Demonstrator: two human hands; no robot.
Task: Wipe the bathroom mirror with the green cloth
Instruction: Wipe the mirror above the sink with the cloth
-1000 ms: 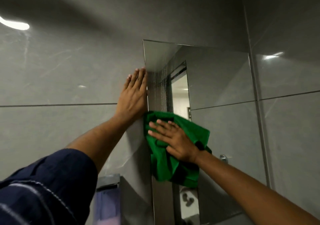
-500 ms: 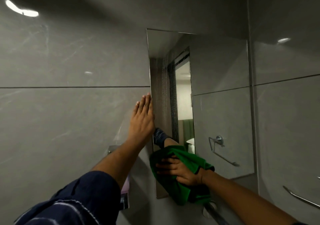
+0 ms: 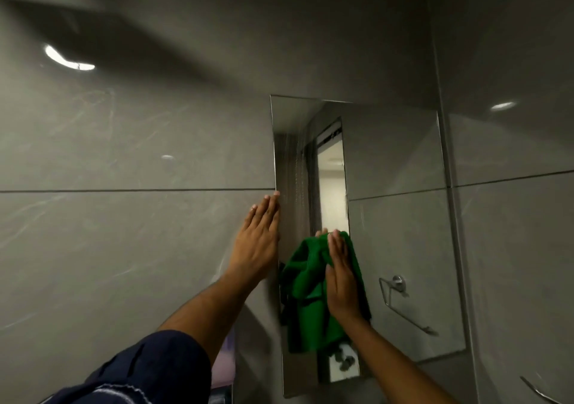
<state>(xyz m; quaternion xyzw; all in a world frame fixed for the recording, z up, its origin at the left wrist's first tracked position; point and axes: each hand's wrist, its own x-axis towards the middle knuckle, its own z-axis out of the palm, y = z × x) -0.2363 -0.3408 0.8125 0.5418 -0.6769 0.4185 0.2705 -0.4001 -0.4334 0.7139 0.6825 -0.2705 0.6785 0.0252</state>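
Note:
A tall frameless mirror (image 3: 394,161) hangs on the grey tiled wall, seen at a slant from the left. My right hand (image 3: 341,279) presses a crumpled green cloth (image 3: 306,298) flat against the lower middle of the glass, fingers straight and pointing up. The cloth hangs down below the hand. My left hand (image 3: 259,239) lies flat on the wall tile right beside the mirror's left edge, fingers together, holding nothing.
A grey tiled side wall (image 3: 512,217) meets the mirror wall at the right. The glass reflects a chrome towel ring (image 3: 396,285) and a doorway. A metal bar (image 3: 540,391) shows at the bottom right. A dispenser (image 3: 225,360) sits below my left arm.
My right hand has slid the cloth up and to the right across the glass, fingers turning from sideways to upright. The left hand stays flat by the mirror's edge. The view has tilted upward.

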